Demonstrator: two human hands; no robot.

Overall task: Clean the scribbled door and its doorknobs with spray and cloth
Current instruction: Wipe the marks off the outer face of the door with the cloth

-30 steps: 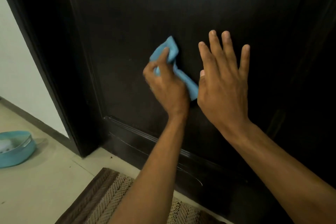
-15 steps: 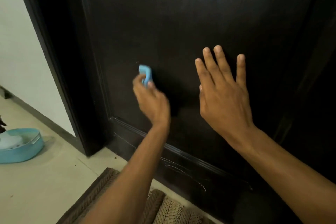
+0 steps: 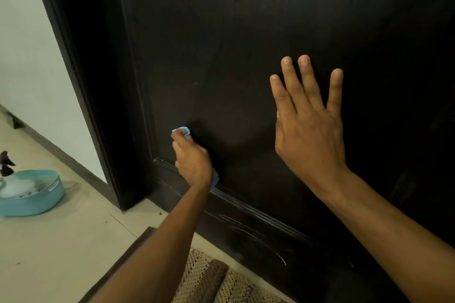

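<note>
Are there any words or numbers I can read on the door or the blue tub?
None. The dark door bears only pale scribble lines low down, no letters. The blue tub and the spray bottle in it show no readable label.

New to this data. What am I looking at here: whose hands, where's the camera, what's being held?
There is no robot; a person wears one wide-angle camera on the head, looking forward and down, so both arms reach in from below. The left hand grips a crumpled blue cloth against the dark door, near the lower left corner of its sunken panel. The right hand lies flat on the door, fingers straight, holding nothing. Pale scribble marks show on the bottom rail under the panel. On the floor to the left sits a blue basin with a spray bottle in it, partly cut off. A woven mat lies by the door.
</note>
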